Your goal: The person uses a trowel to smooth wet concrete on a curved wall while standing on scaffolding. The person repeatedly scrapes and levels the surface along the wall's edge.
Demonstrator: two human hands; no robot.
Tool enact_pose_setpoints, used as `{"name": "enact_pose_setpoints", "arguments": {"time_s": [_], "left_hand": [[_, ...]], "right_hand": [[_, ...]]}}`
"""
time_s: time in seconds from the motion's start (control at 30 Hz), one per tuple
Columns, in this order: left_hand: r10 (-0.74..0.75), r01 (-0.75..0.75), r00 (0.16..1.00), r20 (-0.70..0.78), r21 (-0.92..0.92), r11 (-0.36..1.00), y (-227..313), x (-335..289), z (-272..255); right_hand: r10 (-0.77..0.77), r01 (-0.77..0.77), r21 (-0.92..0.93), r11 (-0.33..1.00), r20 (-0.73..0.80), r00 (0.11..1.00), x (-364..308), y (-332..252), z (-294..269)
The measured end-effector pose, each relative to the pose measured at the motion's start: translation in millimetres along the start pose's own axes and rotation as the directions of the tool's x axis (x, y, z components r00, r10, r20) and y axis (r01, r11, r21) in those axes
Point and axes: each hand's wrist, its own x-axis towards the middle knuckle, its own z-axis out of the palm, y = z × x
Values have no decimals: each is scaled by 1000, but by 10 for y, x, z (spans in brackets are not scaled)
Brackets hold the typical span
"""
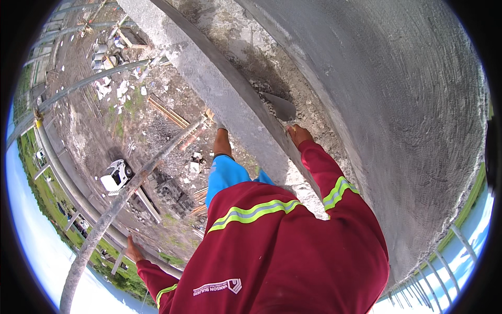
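My right hand [299,134] is closed at the trowel's handle end, low in a rough channel between two concrete faces. The grey trowel blade [281,107] points away from me, over crumbly mortar [308,91]; the handle itself is mostly hidden by my fingers. Off to the lower left, my left arm stretches out and my left hand [134,250] is at a long scaffold pole [78,196], its fingers seeming to wrap it. A bare foot [221,141] shows below my blue trousers, beside the concrete ledge [235,110].
A smooth, curved grey plastered wall [408,104] rises on the right. A rusty diagonal pole [112,209] crosses the left side. Far below lie rubble, timber planks [168,111] and a white truck [117,177], so there is a high drop left of the ledge.
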Motion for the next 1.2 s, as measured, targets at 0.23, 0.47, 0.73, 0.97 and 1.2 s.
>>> {"name": "enact_pose_setpoints", "arguments": {"time_s": [0.23,0.47,0.73,0.97,1.2], "left_hand": [[-32,35,998,-47,67,997,-19,48,3],[-16,16,1000,-18,12,1000,-72,79,-17],[40,-41,999,-24,-33,999,-200,181,-24],[43,-45,998,-44,-24,999,-136,125,5],[-27,30,998,-59,41,999,-158,129,-32]], "right_hand": [[-154,184,106,977,-241,958,314,-524,-159],[-196,133,-221,966,-292,936,127,-99,-527],[-116,184,-306,934,225,967,323,212,-590],[-171,183,-366,912,64,983,517,291,-309],[6,-61,-322,945,-168,986,256,613,-639]]}}
